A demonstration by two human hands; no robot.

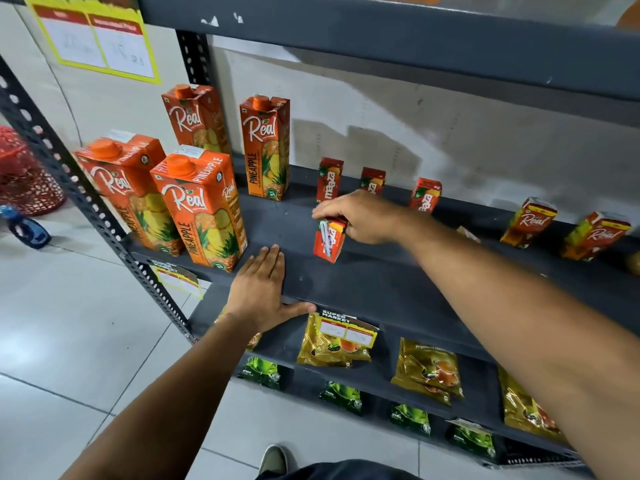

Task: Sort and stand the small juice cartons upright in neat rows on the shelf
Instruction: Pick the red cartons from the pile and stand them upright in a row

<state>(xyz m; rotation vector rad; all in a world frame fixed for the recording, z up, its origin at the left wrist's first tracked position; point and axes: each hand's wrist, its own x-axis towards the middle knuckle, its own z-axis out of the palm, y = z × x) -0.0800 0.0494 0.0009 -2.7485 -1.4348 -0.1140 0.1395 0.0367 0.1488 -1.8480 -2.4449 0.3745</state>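
Red and small, the Maaza carton (329,240) is gripped at its top by the right hand (363,218), fingers closed around it, near the front middle of the grey shelf (363,282). It looks tilted, its base at or just above the shelf surface; I cannot tell if it touches. The left hand (263,292) lies open and flat on the front edge of the shelf and holds nothing.

Three other small Maaza cartons (329,180) stand upright in a row at the back, and two small Real cartons (531,221) lean further to the right.

I think the main risk is release while the carton is tilted: it is narrow and light, so it may fall over or slide off the front edge. The right forearm also crosses close to the back row, so pulling it back carelessly could knock one of those cartons. The tall pineapple cartons (204,209) on the left are well apart and seem safe.
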